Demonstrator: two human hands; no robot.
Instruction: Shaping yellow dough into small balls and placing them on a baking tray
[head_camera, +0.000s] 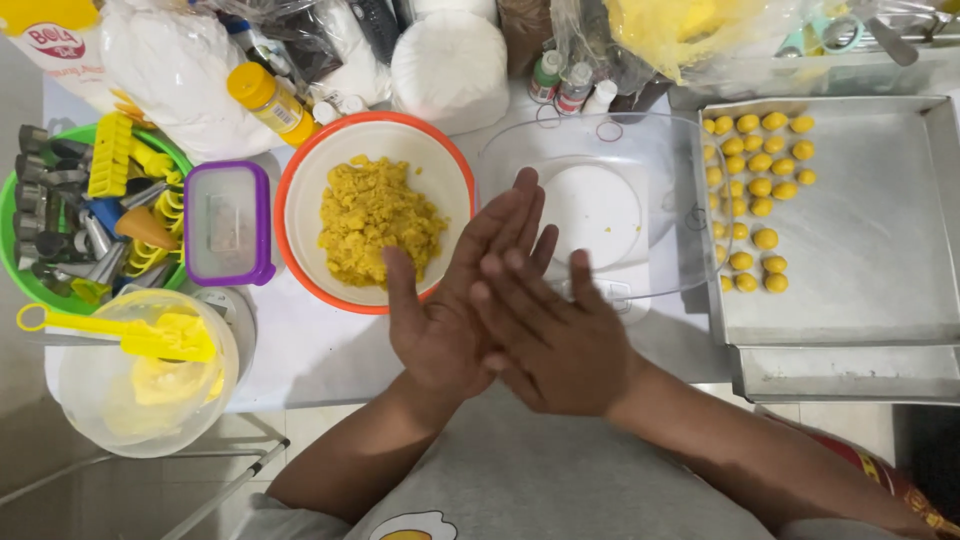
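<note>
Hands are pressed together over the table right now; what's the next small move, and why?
Probably set what the palms are rolling on the metal tray, beside the yellow balls. The right hand lies across the left hand, hiding anything between them. The balls fill only the tray's left side, and the bowl holds more yellow dough.
</note>
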